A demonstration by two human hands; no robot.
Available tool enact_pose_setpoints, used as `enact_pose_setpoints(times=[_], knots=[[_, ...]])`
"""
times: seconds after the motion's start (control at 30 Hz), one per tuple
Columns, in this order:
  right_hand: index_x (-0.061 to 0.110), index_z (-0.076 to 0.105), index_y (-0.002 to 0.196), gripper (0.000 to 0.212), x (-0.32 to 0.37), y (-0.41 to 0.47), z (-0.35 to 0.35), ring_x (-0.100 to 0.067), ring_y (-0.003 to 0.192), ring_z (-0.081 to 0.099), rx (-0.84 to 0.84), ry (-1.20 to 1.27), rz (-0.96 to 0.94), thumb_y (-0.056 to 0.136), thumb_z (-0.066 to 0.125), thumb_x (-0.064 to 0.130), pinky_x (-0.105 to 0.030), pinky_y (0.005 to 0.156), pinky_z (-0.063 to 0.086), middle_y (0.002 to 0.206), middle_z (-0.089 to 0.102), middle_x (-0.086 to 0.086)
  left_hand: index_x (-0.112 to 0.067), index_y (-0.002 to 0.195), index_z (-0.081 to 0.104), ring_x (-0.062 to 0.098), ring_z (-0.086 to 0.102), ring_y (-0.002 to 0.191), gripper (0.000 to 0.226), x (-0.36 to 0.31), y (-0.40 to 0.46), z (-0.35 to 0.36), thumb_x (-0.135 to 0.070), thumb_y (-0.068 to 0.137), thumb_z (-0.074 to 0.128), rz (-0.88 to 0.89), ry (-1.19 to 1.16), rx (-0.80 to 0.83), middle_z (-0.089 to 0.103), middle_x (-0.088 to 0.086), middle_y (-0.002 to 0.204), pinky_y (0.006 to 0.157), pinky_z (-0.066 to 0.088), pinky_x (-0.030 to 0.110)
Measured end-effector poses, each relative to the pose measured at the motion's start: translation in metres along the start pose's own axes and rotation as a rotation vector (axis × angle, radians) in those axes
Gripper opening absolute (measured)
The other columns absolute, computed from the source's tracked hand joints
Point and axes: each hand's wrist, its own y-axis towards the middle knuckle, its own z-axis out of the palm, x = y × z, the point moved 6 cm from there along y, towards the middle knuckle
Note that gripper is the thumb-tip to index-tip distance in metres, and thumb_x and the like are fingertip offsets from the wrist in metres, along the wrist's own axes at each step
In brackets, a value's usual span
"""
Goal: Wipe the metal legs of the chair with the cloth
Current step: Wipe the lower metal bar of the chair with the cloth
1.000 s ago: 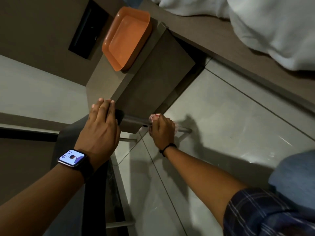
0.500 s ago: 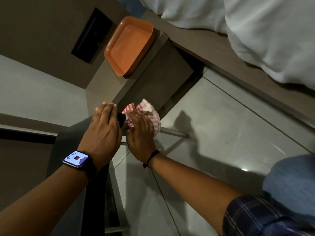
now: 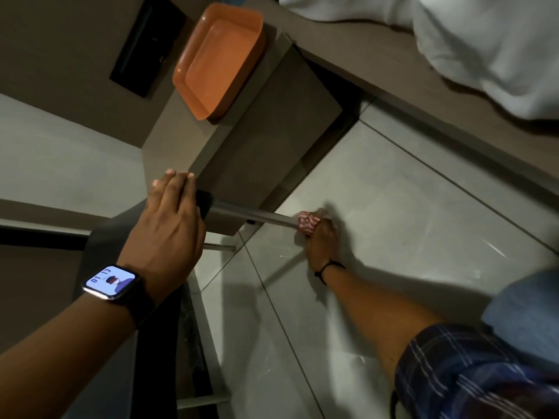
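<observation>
A dark chair [image 3: 99, 246] stands at the left, seen from above. One bare metal leg [image 3: 251, 215] slants from under the seat down to the tiled floor. My left hand [image 3: 169, 228], with a smartwatch on its wrist, lies flat on the chair's seat edge. My right hand [image 3: 322, 240] is closed around a red and white checked cloth [image 3: 307, 222], which is wrapped round the lower end of that leg near the floor. Other legs [image 3: 217, 247] show below the seat.
A brown bedside cabinet [image 3: 272, 146] stands just behind the leg, with an orange tray [image 3: 217, 58] on top. A bed frame with white bedding [image 3: 484, 46] runs along the right. Pale floor tiles [image 3: 408, 207] spread between them. My knee [image 3: 526, 322] is at the lower right.
My right hand slid the cloth from the top of the leg, beside my left hand, down to its lower end. My left hand stayed on the seat.
</observation>
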Motion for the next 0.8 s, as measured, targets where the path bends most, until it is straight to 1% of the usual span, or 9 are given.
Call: enact_pose_setpoints(times=[0.13, 0.23, 0.3, 0.37, 0.43, 0.57, 0.67, 0.73, 0.8], knots=[[0.01, 0.078, 0.106, 0.03, -0.011, 0.002, -0.02, -0.028, 0.114, 0.072, -0.1, 0.369, 0.245, 0.111, 0.049, 0.007, -0.044, 0.11, 0.056, 0.116, 0.078, -0.013, -0.001, 0.153, 0.027, 0.038, 0.021, 0.15, 0.058, 0.001, 0.001, 0.001, -0.023, 0.101, 0.039, 0.006, 0.011, -0.004, 0.032, 0.025, 0.156, 0.121, 0.02, 0.05], [0.01, 0.074, 0.126, 0.025, -0.008, 0.002, -0.025, -0.038, 0.129, 0.068, 0.014, 0.433, 0.367, 0.111, 0.056, 0.018, -0.046, 0.116, 0.053, 0.133, 0.073, -0.02, -0.001, 0.155, 0.025, 0.038, 0.018, 0.152, 0.06, -0.001, 0.0, -0.002, -0.023, 0.1, 0.038, -0.004, 0.003, 0.008, 0.029, 0.024, 0.159, 0.123, 0.015, 0.048], [0.006, 0.064, 0.145, 0.04, 0.001, 0.002, -0.021, -0.037, 0.143, 0.061, 0.119, 0.089, 0.205, 0.105, 0.061, 0.009, -0.042, 0.123, 0.048, 0.149, 0.065, -0.021, -0.002, 0.156, 0.022, 0.036, 0.014, 0.153, 0.062, -0.003, -0.001, -0.004, -0.024, 0.1, 0.039, -0.007, 0.0, 0.025, 0.025, 0.023, 0.161, 0.124, 0.011, 0.045], [0.017, 0.07, 0.141, 0.044, 0.039, -0.01, -0.022, -0.028, 0.146, 0.06, 0.056, -0.007, -0.048, 0.1, 0.058, 0.01, -0.037, 0.128, 0.041, 0.146, 0.071, -0.007, -0.004, 0.157, 0.019, 0.034, 0.011, 0.154, 0.064, -0.003, -0.001, -0.005, -0.026, 0.101, 0.039, -0.007, -0.005, 0.033, 0.022, 0.021, 0.163, 0.124, 0.008, 0.044], [0.027, 0.07, 0.142, 0.047, 0.083, -0.021, -0.021, -0.022, 0.142, 0.062, -0.075, 0.066, -0.242, 0.099, 0.054, 0.016, -0.04, 0.127, 0.04, 0.143, 0.073, 0.001, -0.005, 0.157, 0.019, 0.035, 0.011, 0.154, 0.065, -0.002, -0.001, -0.004, -0.029, 0.101, 0.038, -0.007, -0.005, 0.033, 0.021, 0.02, 0.164, 0.123, 0.008, 0.044], [0.014, 0.047, 0.163, 0.053, 0.151, -0.032, -0.012, -0.027, 0.149, 0.055, -0.104, 0.292, -0.493, 0.11, 0.053, 0.017, -0.044, 0.13, 0.038, 0.161, 0.058, -0.008, -0.005, 0.157, 0.02, 0.036, 0.014, 0.153, 0.068, 0.001, -0.001, 0.002, -0.036, 0.098, 0.033, -0.018, 0.026, 0.038, 0.024, 0.021, 0.163, 0.122, 0.013, 0.046], [0.005, 0.052, 0.158, 0.051, 0.184, -0.039, -0.023, -0.025, 0.146, 0.059, -0.145, 0.407, -0.575, 0.108, 0.056, 0.004, -0.038, 0.129, 0.042, 0.155, 0.064, -0.014, -0.004, 0.156, 0.021, 0.037, 0.014, 0.153, 0.07, 0.003, 0.0, 0.002, -0.039, 0.097, 0.029, -0.016, 0.024, 0.033, 0.025, 0.022, 0.162, 0.123, 0.013, 0.046], [0.002, 0.063, 0.147, 0.04, 0.196, -0.042, -0.039, -0.01, 0.133, 0.062, -0.227, 0.493, -0.538, 0.109, 0.052, 0.006, -0.028, 0.125, 0.045, 0.141, 0.072, -0.011, -0.005, 0.156, 0.022, 0.036, 0.017, 0.153, 0.069, 0.002, 0.0, 0.003, -0.04, 0.097, 0.025, -0.009, 0.01, 0.03, 0.026, 0.021, 0.162, 0.123, 0.015, 0.046], [0.008, 0.068, 0.14, 0.032, 0.204, -0.047, -0.05, -0.006, 0.123, 0.064, -0.185, 0.639, -0.397, 0.115, 0.05, 0.016, -0.041, 0.115, 0.055, 0.131, 0.072, 0.0, -0.008, 0.155, 0.025, 0.032, 0.022, 0.152, 0.064, 0.006, -0.001, 0.003, -0.039, 0.099, 0.022, -0.034, -0.092, 0.012, 0.029, 0.017, 0.161, 0.124, 0.02, 0.046]])
